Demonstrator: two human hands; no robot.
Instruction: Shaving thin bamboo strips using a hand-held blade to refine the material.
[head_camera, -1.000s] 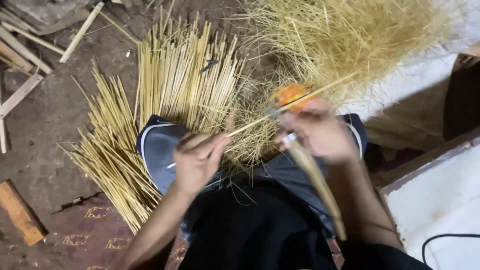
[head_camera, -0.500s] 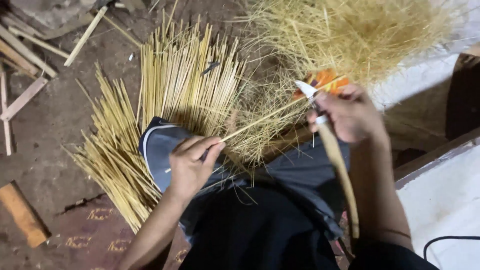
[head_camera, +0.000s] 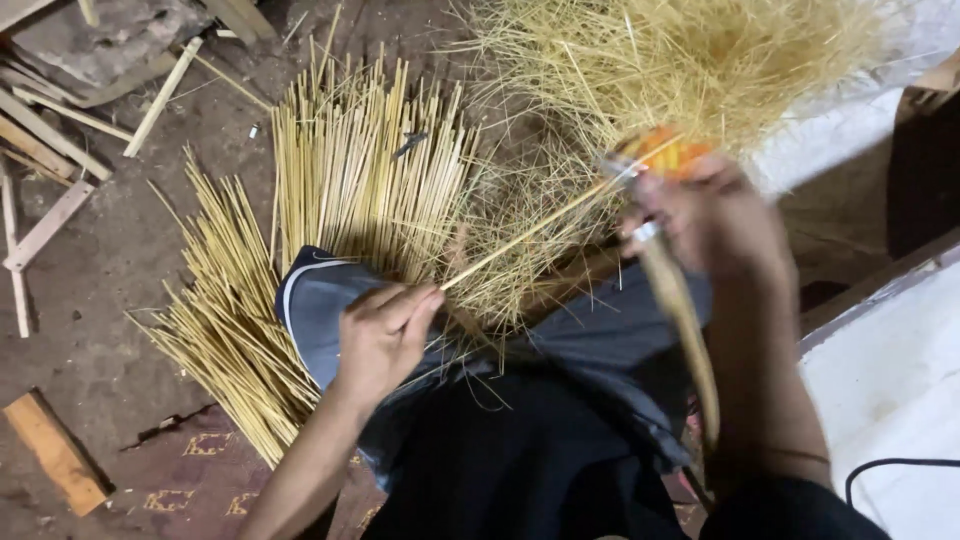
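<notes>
I am seeing a large fan of finished sticks (head_camera: 330, 190) lying on the floor. My left hand (head_camera: 385, 335) is pinching one thin stick (head_camera: 525, 235) over my lap; my right hand (head_camera: 710, 215) is gripping an orange-handled knife (head_camera: 665, 155), shaving it. Tangled shavings (head_camera: 680, 60) are piling beyond.

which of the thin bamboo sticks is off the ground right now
The single stick held between the left hand and right hand; the others lie in floor piles.

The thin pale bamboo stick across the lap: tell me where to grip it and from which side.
Grip the thin pale bamboo stick at its bare near end, where the left hand pinches it, coming from the left. Its far end is beside the right hand and its orange-handled knife.
</notes>
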